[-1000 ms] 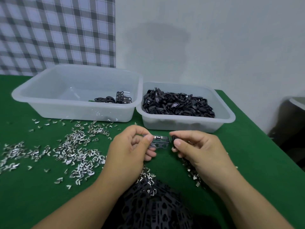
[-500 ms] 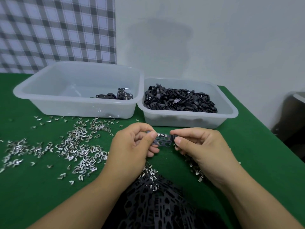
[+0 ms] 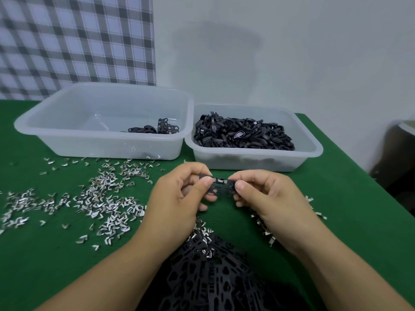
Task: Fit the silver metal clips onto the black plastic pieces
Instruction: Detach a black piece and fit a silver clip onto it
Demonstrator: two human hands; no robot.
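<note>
Mid-fit: seating small silver metal clip (image 3: 220,181) on top edge of flat perforated black plastic piece (image 3: 219,190), held up between both sets of fingers (image 3: 207,181) above green cloth surface (image 3: 336,209). Pinching piece at either end with left hand (image 3: 177,198) and right hand (image 3: 269,198). Next, probably: press clip fully home, keeping piece level. Can't tell if seated yet. No readable labels or writing.

This is a small hand-assembly workshop set up for piecework. A bench (image 3: 336,221) covered in green felt carries two translucent plastic tubs at 12 o'clock. The right tub (image 3: 314,151) is heaped with black pieces (image 3: 242,135), and the left tub (image 3: 67,140) holds a few black strips (image 3: 166,129). Loose silver clips (image 3: 101,198) lie scattered in bulk from 9 to 10 o'clock, and more strips are piled at 6. Behind are a plain white wall (image 3: 292,52) and, at 11, a checked cloth (image 3: 74,39).
</note>
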